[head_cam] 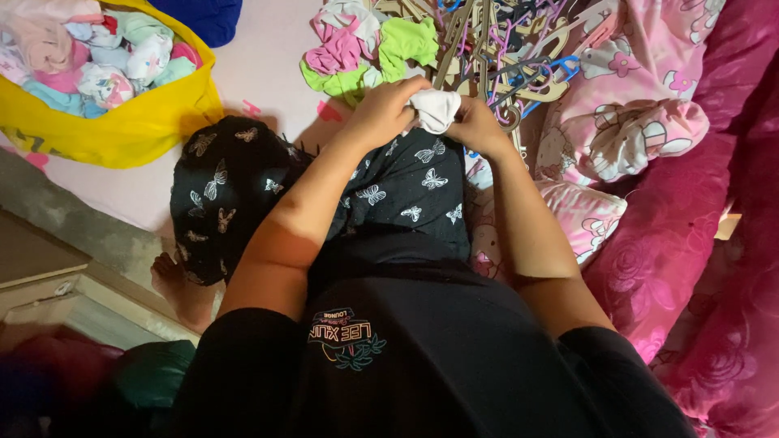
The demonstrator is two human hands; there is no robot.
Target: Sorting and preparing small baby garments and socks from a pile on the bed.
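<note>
Both bare forearms extend forward from the torso and converge above the lap. The left hand (385,109) is curled, knuckles up, with its fingers bent down and inward. The right hand (479,126) sits just beside it, wrist bent inward, fingers closed. The hands meet at the fingertips. A bare foot shows lower left.

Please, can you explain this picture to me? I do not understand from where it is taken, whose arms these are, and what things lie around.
A camera on the person's head looks down at their own lap. The left hand and right hand together hold a small white cloth, each with a closed grip. Beyond it lie a pile of green and pink small clothes and tangled hangers. A yellow bag of folded clothes stands at the left; pink pillows lie at the right.
</note>
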